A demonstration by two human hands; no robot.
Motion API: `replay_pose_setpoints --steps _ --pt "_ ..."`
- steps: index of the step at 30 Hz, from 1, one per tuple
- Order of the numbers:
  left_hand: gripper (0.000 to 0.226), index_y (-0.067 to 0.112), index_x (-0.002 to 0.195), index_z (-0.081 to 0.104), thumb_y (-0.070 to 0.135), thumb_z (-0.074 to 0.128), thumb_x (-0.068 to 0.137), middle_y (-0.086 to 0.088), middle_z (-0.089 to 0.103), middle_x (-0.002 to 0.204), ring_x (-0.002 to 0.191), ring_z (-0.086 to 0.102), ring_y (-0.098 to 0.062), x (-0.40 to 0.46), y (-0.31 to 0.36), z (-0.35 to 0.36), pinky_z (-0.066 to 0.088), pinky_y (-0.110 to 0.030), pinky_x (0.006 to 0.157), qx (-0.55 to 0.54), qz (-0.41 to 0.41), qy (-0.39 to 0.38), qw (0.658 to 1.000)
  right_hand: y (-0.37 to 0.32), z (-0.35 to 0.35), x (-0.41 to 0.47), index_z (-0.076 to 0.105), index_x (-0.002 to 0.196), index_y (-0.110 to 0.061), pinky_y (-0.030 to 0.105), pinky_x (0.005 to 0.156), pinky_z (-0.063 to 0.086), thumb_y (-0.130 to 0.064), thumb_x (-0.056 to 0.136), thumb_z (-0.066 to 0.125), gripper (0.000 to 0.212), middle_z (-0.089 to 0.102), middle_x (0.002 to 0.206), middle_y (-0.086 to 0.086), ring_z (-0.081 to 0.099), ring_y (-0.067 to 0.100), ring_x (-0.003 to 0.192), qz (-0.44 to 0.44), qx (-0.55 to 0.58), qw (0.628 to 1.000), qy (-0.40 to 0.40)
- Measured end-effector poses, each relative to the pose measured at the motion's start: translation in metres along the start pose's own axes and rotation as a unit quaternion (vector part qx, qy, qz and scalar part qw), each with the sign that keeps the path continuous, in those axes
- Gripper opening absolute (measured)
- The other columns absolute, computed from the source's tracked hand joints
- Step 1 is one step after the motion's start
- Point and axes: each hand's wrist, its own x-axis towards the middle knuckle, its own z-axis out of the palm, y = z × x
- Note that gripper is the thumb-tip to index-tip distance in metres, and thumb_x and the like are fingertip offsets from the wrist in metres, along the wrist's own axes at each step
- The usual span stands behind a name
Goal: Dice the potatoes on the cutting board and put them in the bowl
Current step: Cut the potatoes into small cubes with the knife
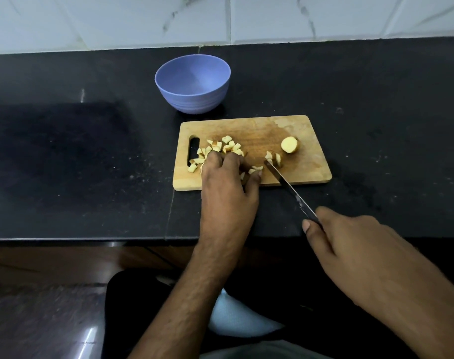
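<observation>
A wooden cutting board (308, 164) lies on the black counter. A pile of diced potato pieces (227, 145) sits near its handle slot on the left. My left hand (227, 182) lies over that pile, fingers curled down onto the pieces. A half potato (289, 145) rests cut side up toward the right, with a few cut pieces (273, 158) beside it. My right hand (350, 244) grips the handle of a knife (285, 183) whose tip touches the board near those pieces. The purple bowl (192, 85) stands behind the board and looks empty.
The black counter (65, 164) stretches wide on both sides of the board. A white marbled tile wall (220, 19) runs along the back. The counter's front edge lies just below my hands, above my lap.
</observation>
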Motion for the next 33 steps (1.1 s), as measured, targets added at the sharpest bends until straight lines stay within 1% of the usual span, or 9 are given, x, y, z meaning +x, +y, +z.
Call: replay_pose_setpoints --steps 3,7,10,13,16,23,27,30,33 --pt "0.025 0.02 0.097 0.062 0.042 0.072 0.089 0.005 0.046 0.11 0.105 0.049 -0.012 0.0 0.002 0.002 0.052 -0.033 0.089 0.021 0.0 0.004 1.0 -0.002 0.002 0.0 0.033 0.079 -0.031 0.023 0.053 0.042 -0.054 0.101 0.02 0.034 0.056 0.068 -0.006 0.054 0.004 0.059 0.0 0.015 1.0 0.008" --pt "0.036 0.02 0.106 0.063 0.048 0.074 0.086 0.006 0.046 0.111 0.108 0.051 -0.013 -0.001 -0.002 -0.003 0.052 -0.033 0.09 0.0 0.013 -0.025 1.0 -0.001 0.005 -0.003 0.036 0.086 -0.032 0.023 0.055 0.043 -0.055 0.101 0.02 0.031 0.055 0.069 -0.006 0.054 0.004 0.06 -0.008 0.029 0.999 0.016" --pt "0.027 0.02 0.106 0.067 0.037 0.076 0.087 0.008 0.048 0.111 0.106 0.056 -0.01 0.0 -0.007 -0.008 0.054 -0.032 0.091 -0.033 0.023 -0.043 0.998 0.0 0.005 -0.005 0.037 0.089 -0.032 0.021 0.052 0.04 -0.054 0.1 0.019 0.03 0.055 0.069 -0.006 0.054 0.004 0.059 -0.014 0.031 0.999 0.021" --pt "0.018 0.021 0.102 0.068 0.028 0.075 0.087 0.009 0.05 0.109 0.103 0.055 -0.005 0.0 -0.006 -0.009 0.054 -0.026 0.089 -0.038 0.019 -0.045 0.998 -0.001 0.008 -0.006 0.038 0.088 -0.033 0.02 0.052 0.04 -0.054 0.1 0.018 0.031 0.055 0.067 -0.006 0.055 0.005 0.056 -0.026 0.034 0.999 0.024" --pt "0.013 0.023 0.097 0.067 0.026 0.075 0.088 0.01 0.05 0.109 0.101 0.055 -0.005 -0.001 -0.004 -0.009 0.054 -0.023 0.087 -0.035 0.019 -0.042 0.998 -0.003 0.01 -0.005 0.037 0.087 -0.033 0.019 0.053 0.041 -0.053 0.1 0.018 0.031 0.055 0.068 -0.006 0.054 0.005 0.056 -0.034 0.041 0.998 0.022" --pt "0.011 0.019 0.096 0.07 0.02 0.076 0.087 0.009 0.053 0.104 0.095 0.058 -0.004 -0.001 -0.005 -0.008 0.053 -0.018 0.083 -0.041 0.018 -0.03 0.999 -0.006 0.012 -0.003 0.035 0.089 -0.034 0.021 0.054 0.041 -0.051 0.102 0.018 0.028 0.054 0.07 -0.006 0.053 0.006 0.06 -0.045 0.027 0.999 0.016" --pt "0.007 0.018 0.095 0.072 0.018 0.074 0.088 0.009 0.055 0.103 0.094 0.059 -0.003 -0.001 -0.003 -0.009 0.051 -0.014 0.081 -0.051 0.007 -0.024 0.998 -0.004 0.013 -0.001 0.035 0.087 -0.032 0.021 0.052 0.039 -0.048 0.104 0.021 0.027 0.055 0.07 -0.005 0.053 0.005 0.057 -0.043 0.02 0.999 -0.023" --pt "0.006 0.017 0.096 0.071 0.019 0.071 0.09 0.008 0.055 0.103 0.093 0.058 -0.005 -0.002 -0.001 -0.008 0.052 -0.017 0.081 -0.036 0.003 -0.014 0.999 0.004 0.004 -0.004 0.03 0.079 -0.03 0.02 0.052 0.039 -0.048 0.104 0.021 0.032 0.056 0.071 -0.004 0.054 0.007 0.057 -0.041 -0.007 0.997 -0.062" --pt "0.009 0.015 0.102 0.067 0.016 0.066 0.093 0.006 0.055 0.104 0.091 0.058 -0.008 -0.002 -0.001 -0.008 0.052 -0.021 0.08 -0.016 0.002 0.008 1.0 0.013 -0.003 -0.007 0.034 0.082 -0.03 0.021 0.053 0.038 -0.05 0.103 0.02 0.032 0.054 0.07 -0.005 0.053 0.007 0.058 -0.041 -0.013 0.997 -0.058"
